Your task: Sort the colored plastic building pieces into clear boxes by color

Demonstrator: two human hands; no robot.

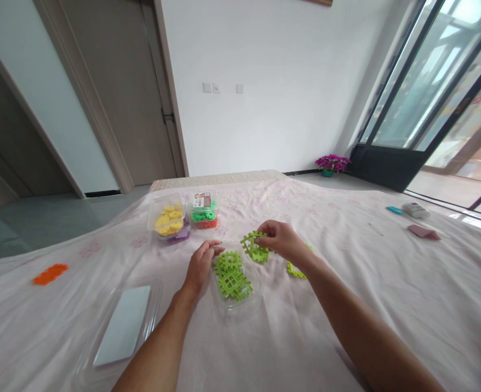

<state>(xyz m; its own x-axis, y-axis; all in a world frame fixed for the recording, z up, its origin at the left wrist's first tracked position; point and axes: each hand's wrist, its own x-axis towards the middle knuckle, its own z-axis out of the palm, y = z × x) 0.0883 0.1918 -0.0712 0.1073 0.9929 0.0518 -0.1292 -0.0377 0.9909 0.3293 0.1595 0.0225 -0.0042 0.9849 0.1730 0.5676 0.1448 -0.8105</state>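
Note:
A clear plastic box [229, 307] stands in front of me with several light green interlocking building pieces [233, 280] lying in it. My left hand [202, 264] grips this box at its far left edge, fingers and thumb over the rim. Beyond the box's right far corner, my right hand [280, 238] pinches more light green notched pieces [256, 247] between thumb and fingers, raised above the cloth. Partly hidden behind my right wrist, another light green piece [295, 270] lies on the cloth.
A box of yellow pieces [170, 219] sits on purple pieces [179, 235], beside a labelled box of green and orange pieces [203, 212]. An orange piece [50, 274] and a clear lid [154, 294] with a white card [123, 325] lie left. Small items, including pink cloth [424, 232], lie right.

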